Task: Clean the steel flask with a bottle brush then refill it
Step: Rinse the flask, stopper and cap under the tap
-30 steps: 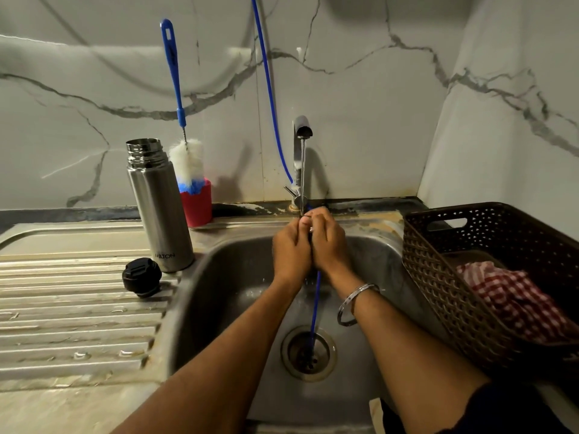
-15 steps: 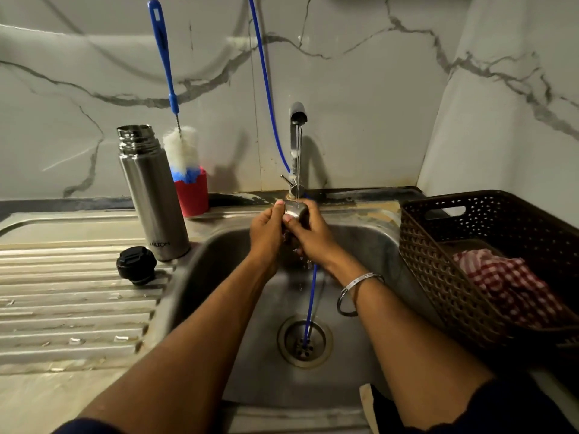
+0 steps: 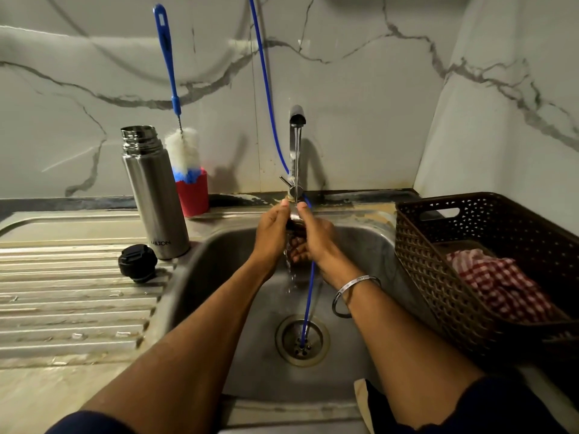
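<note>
Your left hand [image 3: 271, 233] and right hand [image 3: 316, 239] grip a small steel piece [image 3: 295, 218] under the tap [image 3: 296, 145] — flask [image 3: 153, 195] uncapped, brush [image 3: 181, 145] untouched, refill ahead.

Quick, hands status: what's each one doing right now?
Left hand: fingers curled on a small steel part under the tap.
Right hand: fingers curled on the same part.
</note>
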